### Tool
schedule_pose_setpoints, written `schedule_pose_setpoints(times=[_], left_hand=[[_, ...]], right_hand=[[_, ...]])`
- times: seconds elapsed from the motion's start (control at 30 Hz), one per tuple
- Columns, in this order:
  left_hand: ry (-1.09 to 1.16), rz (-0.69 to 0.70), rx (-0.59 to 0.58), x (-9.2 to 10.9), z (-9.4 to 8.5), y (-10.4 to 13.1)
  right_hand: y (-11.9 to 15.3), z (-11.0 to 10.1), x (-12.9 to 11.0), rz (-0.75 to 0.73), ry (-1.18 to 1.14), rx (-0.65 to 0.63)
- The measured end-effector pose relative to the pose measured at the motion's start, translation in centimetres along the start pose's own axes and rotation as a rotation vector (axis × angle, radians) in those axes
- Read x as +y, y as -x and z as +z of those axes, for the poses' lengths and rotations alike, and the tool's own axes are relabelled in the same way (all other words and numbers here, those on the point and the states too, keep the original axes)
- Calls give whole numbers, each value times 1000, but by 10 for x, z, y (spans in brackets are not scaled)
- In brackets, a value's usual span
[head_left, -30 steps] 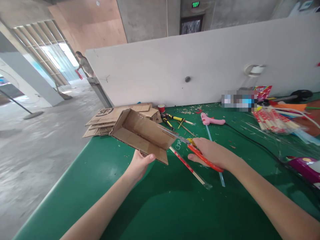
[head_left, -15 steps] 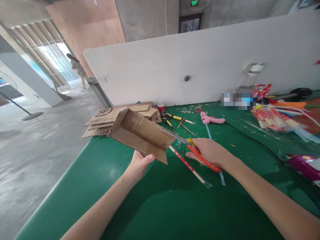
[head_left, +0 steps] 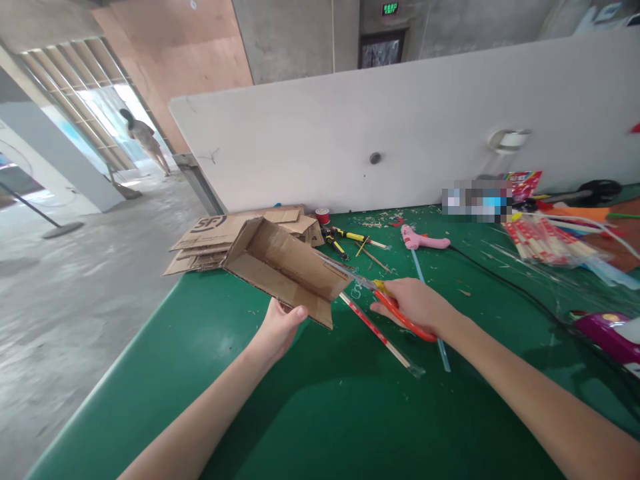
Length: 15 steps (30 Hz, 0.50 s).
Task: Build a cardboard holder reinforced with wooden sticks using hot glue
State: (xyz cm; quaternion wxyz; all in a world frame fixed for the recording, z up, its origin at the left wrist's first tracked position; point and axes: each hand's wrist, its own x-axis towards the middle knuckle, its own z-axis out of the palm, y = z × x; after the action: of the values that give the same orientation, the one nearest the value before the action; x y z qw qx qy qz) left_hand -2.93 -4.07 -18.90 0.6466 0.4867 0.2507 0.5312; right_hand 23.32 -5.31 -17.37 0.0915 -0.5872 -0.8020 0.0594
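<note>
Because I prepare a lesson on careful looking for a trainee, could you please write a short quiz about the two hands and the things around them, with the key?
1. Multiple choice: what does the left hand hold?
A: a red spool
B: a folded brown cardboard piece
C: a light blue strip

2. True or false: the right hand holds metal-bladed scissors with an orange-red handle.

3. Short answer: which pink, pistol-shaped tool lies on the smooth green table?

Key: 1. B; 2. true; 3. the glue gun.
</note>
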Motion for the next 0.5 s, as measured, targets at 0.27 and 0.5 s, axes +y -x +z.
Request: schedule_pose_setpoints(times=[0.27, 0.5], left_hand=[[-34, -23, 18, -10, -2, 1], [-70, -45, 23, -8, 2, 4]], right_hand=[[3, -5, 0, -48, -43, -29], [8, -18, -4, 6, -14, -52]])
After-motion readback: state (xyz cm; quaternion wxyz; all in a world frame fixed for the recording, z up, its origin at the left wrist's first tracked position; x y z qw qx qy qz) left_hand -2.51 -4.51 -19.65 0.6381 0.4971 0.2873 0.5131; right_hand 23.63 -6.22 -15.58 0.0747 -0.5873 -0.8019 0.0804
